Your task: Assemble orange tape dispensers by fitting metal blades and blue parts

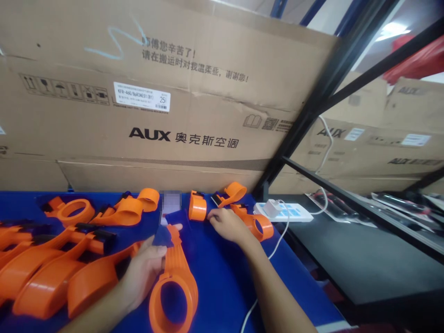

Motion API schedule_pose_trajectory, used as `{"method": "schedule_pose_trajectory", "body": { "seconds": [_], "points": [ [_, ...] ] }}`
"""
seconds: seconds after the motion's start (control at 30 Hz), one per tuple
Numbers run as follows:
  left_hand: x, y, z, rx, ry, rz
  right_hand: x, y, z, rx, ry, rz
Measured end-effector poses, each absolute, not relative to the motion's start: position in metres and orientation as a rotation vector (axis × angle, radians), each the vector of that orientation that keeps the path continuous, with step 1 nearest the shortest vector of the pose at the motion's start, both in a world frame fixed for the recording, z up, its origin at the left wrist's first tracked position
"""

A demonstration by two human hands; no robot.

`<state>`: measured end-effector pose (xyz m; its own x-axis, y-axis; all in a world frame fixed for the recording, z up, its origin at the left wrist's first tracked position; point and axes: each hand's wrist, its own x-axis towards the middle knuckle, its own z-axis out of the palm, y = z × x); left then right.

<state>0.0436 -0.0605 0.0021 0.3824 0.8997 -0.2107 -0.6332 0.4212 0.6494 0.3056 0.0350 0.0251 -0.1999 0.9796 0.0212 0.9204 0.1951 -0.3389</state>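
Observation:
My left hand [144, 268] is closed around the upper end of an orange tape dispenser [176, 256], whose round hub hangs toward me. A dark blue piece [163, 237] shows at the gripped end. Over the back right of the table, my right hand [225, 224] has its fingers curled together in a pinch; whatever they hold, if anything, is too small to make out. Close to it are an upright orange dispenser [197, 207], another orange dispenser [236, 192] behind, and one more [263, 227] beside the wrist. A phone [171, 203] stands behind my left hand.
Several orange dispensers [45, 277] crowd the left side of the blue table [218, 282]. A white power strip [294, 212] with a plugged-in charger and cable lies at right. Behind stands a large cardboard box [194, 111]; a black metal frame [308, 111] rises at right.

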Motion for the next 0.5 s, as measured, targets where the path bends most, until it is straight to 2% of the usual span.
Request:
{"method": "schedule_pose_trajectory", "body": {
  "seconds": [0.27,0.4,0.5],
  "points": [
    [0.042,-0.057,-0.005,0.513,0.575,1.025,0.308,0.020,0.052,-1.658,-2.210,0.502],
    [0.042,-0.058,-0.007,0.488,0.564,1.035,0.294,0.000,0.062,-1.263,-2.237,0.747],
    [0.042,-0.058,-0.009,0.490,0.561,1.043,0.272,-0.016,0.059,-1.175,-2.189,0.850]
  ]
}}
